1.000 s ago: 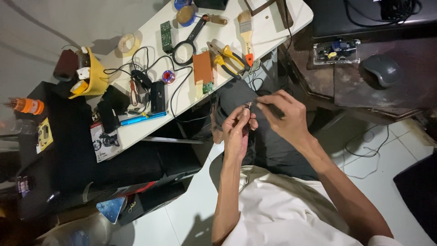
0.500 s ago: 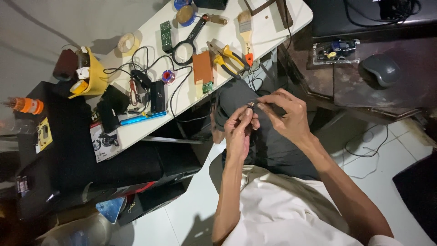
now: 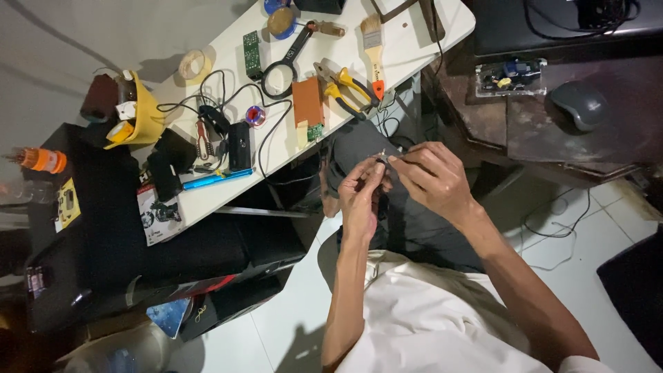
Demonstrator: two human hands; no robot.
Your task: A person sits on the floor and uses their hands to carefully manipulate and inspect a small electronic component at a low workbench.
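Barely changed from a second ago: left hand [image 3: 360, 197] and right hand [image 3: 431, 179] held together over the lap, fingertips pinched on a tiny metal part [image 3: 382, 158], too small to identify. Same spot just below the white counter [image 3: 414, 41], near yellow-handled pliers [image 3: 345, 88] and orange box [image 3: 308, 102]. Right fingers shifted slightly against the part, suggesting fine fitting work continuing.

Person wears a plain white short-sleeved shirt, soft cotton look, creased across the chest. Both forearms bare, no watch, band or glove seen. Left hand [image 3: 360, 200] and right hand [image 3: 434, 181] bare, no rings that show. Dark grey trousers or shorts over the lap, probably trousers; the shade there is too deep to tell.
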